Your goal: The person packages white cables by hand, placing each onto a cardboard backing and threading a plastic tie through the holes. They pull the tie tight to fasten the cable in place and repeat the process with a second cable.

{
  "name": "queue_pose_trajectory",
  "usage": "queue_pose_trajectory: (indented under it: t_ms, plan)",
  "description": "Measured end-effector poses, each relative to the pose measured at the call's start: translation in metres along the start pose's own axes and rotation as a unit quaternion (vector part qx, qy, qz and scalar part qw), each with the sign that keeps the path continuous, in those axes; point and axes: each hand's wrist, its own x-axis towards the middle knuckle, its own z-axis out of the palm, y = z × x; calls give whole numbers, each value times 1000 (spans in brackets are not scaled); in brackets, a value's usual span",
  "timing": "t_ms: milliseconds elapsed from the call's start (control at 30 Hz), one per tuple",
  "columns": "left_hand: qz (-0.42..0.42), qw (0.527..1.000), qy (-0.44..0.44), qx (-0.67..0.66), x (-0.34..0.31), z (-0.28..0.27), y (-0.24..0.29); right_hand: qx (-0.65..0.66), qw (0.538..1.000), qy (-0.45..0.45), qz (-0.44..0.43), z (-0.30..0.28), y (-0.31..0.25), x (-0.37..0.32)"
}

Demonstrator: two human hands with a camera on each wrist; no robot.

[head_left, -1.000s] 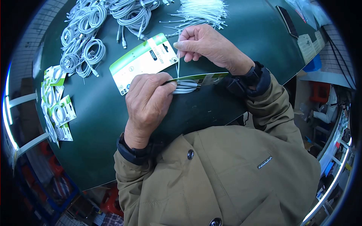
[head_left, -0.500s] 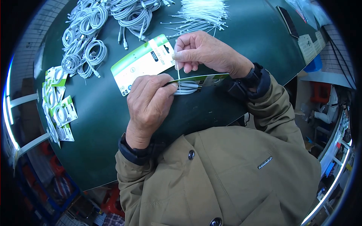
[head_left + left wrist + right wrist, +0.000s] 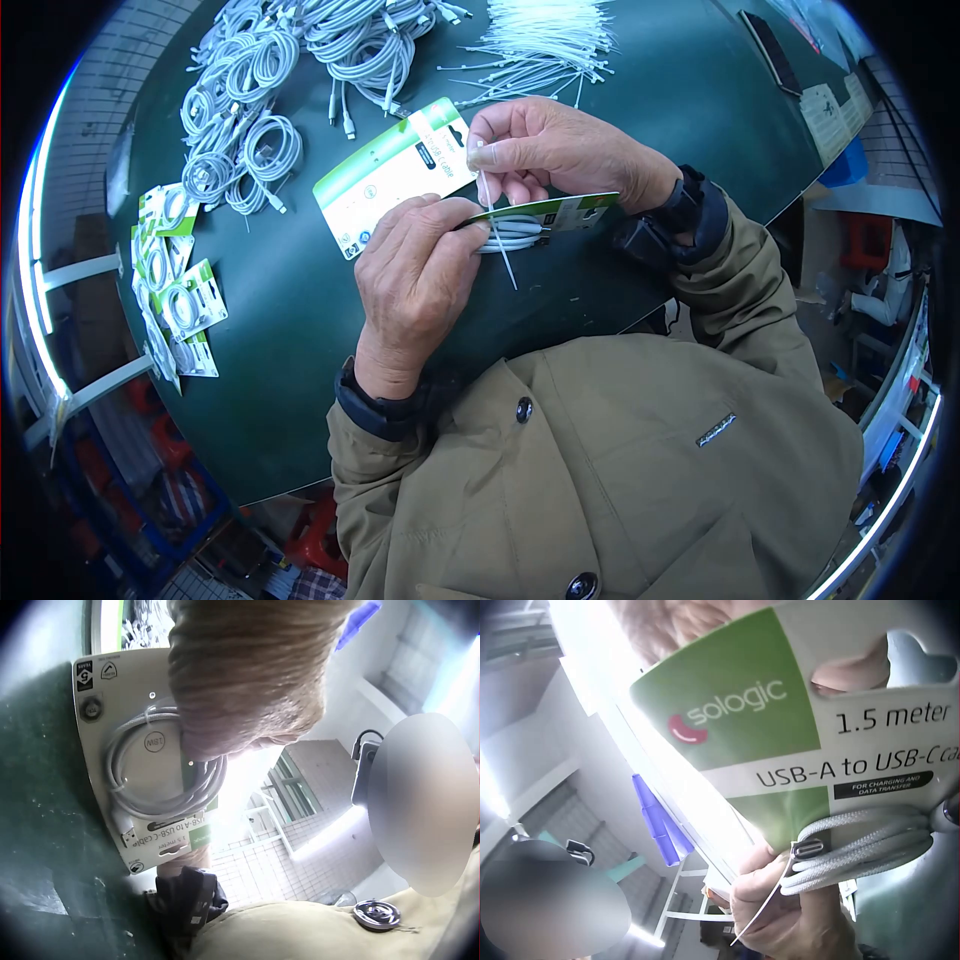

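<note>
My left hand [image 3: 418, 272] grips a green and white retail card [image 3: 575, 208] together with a coiled grey USB cable [image 3: 518, 232] lying against its face. The card is turned nearly edge-on to the head camera; in the right wrist view its print reads "1.5 meter USB-A to USB-C". A thin white cable tie [image 3: 509, 265] crosses the coil, its free end sticking out past the card on the near side. Just beyond the card's upper edge, my right hand [image 3: 565, 150] pinches the tie's other part between thumb and forefinger. Another tie loop [image 3: 155, 711] shows on the coil.
A second card [image 3: 385, 185] lies flat behind my left hand. Coiled cables [image 3: 250, 70] are heaped at the back left, loose white ties [image 3: 550, 35] at the back. Finished-looking carded cables [image 3: 180, 290] lie on the left; a phone [image 3: 770, 50] is at the back right.
The right hand has come down closer to the card. The tie, earlier stretched up between hand and card, now has its end poking out over the near side of the coil.
</note>
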Motion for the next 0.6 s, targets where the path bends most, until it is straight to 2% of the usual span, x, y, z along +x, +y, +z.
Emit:
queue_pose_trajectory:
  t_ms: [33,133,333,600]
  plan:
    - [-2,1000,-2,-1,1,-1,1,2,1000,-1,3,-1,0,-1]
    - [-1,1000,-14,-2,5,-4,3,-102,992,-71,-27,-9,6,1]
    - [0,998,-62,3,7,-10,5,-44,997,-49,-34,-7,8,2]
    - [20,1000,-21,-4,3,-1,2,-71,995,-64,-9,-4,6,2]
